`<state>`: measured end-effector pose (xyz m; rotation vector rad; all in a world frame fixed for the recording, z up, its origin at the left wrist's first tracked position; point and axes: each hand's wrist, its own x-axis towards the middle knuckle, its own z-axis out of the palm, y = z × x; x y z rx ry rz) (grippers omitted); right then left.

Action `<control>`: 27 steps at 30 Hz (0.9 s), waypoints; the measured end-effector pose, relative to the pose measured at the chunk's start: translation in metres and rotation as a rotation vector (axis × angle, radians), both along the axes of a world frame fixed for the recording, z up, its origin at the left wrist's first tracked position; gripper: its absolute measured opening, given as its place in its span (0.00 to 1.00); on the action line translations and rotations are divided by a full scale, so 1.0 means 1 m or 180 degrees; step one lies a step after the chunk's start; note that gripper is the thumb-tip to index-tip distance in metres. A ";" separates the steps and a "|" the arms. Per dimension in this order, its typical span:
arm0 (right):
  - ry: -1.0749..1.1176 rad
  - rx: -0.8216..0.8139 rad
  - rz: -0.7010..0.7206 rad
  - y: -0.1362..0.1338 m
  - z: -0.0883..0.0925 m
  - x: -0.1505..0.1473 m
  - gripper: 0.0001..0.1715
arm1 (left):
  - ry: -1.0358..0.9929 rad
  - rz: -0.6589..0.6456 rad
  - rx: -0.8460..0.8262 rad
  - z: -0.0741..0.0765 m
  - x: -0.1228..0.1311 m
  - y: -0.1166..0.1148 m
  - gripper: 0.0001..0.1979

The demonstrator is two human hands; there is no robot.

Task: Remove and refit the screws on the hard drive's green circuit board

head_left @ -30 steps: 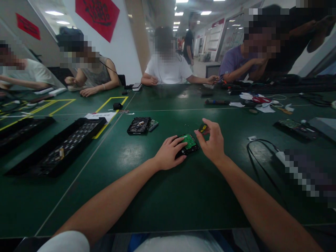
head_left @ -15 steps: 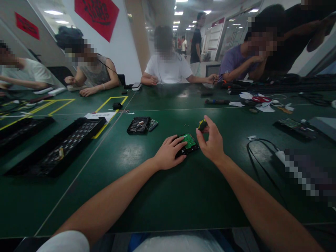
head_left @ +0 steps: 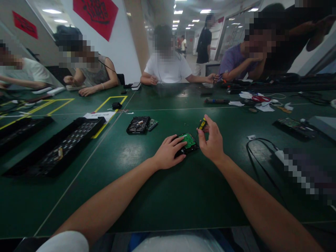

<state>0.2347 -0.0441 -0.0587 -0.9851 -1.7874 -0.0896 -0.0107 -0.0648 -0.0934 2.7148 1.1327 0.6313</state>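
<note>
Since the picture half a second ago, the screwdriver (head_left: 202, 123) has been raised slightly and tipped more upright, and the right hand (head_left: 213, 144) has been drawn closer to the hard drive (head_left: 189, 142). The yellow-and-black handle is pinched in the right grip between thumb and fingertips, with the shaft angled down toward the drive's far right corner. The drive is laid flat on the green counter (head_left: 168, 196), green circuit board upward, and is held by the left hand (head_left: 169, 153), whose grip is curled over its left side. Farther left, a second hard drive (head_left: 138, 125) is seen with a small green board (head_left: 153, 124) just beside it, and long black trays (head_left: 60, 147) are set beyond. A black cable (head_left: 258, 148) is looped well apart to the right.
</note>
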 end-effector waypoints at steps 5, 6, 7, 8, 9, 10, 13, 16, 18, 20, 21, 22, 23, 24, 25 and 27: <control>-0.0009 0.0055 0.0034 -0.002 0.004 -0.001 0.36 | 0.0007 -0.0001 -0.0006 -0.002 0.000 0.001 0.33; -0.0009 0.0091 0.0023 -0.003 0.004 -0.001 0.35 | 0.0010 0.0000 -0.0007 -0.002 0.000 0.001 0.33; -0.0009 0.0122 0.0005 -0.003 0.004 -0.001 0.34 | 0.0014 0.0001 -0.0005 -0.002 0.000 0.001 0.33; -0.0018 0.0139 -0.0009 -0.002 0.004 -0.001 0.33 | 0.0018 0.0001 0.0001 -0.002 0.000 0.001 0.33; -0.0032 0.0141 -0.0014 -0.002 0.004 -0.001 0.34 | 0.0026 0.0000 0.0007 -0.003 0.000 0.001 0.33; -0.0046 0.0125 -0.0005 -0.001 0.003 -0.001 0.35 | 0.0032 -0.0002 0.0014 -0.003 0.000 0.001 0.33; -0.0028 0.0001 0.0068 0.000 0.000 -0.001 0.37 | 0.0038 0.0011 0.0029 -0.002 0.000 0.001 0.33; 0.0043 -0.0016 0.0041 0.001 -0.001 -0.001 0.35 | 0.0043 0.0021 0.0031 -0.002 0.000 0.000 0.33; 0.0051 0.0073 -0.0013 0.001 0.000 -0.001 0.34 | 0.0059 0.0040 0.0049 -0.001 0.000 0.000 0.33; 0.0063 0.0134 -0.0045 0.000 0.001 -0.001 0.35 | 0.0058 0.0066 0.0066 -0.001 0.000 0.000 0.32; 0.0068 0.0143 -0.0055 0.000 0.002 0.000 0.35 | 0.0047 0.0072 0.0067 -0.001 0.000 0.000 0.32; 0.0063 0.0141 -0.0065 0.000 0.002 0.000 0.35 | 0.0029 0.0071 0.0063 -0.001 0.000 0.000 0.32; 0.0054 0.0135 -0.0079 0.000 0.003 0.000 0.35 | 0.0009 0.0065 0.0057 -0.001 0.000 -0.001 0.33; 0.0038 0.0125 -0.0097 0.000 0.003 0.000 0.34 | -0.0007 0.0058 0.0055 -0.001 0.000 -0.001 0.33; 0.0022 0.0113 -0.0114 -0.001 0.003 0.000 0.33 | -0.0019 0.0051 0.0056 -0.001 0.000 -0.001 0.33; 0.0012 0.0079 -0.0144 0.000 0.002 0.001 0.33 | -0.0024 0.0048 0.0065 0.000 0.000 -0.001 0.33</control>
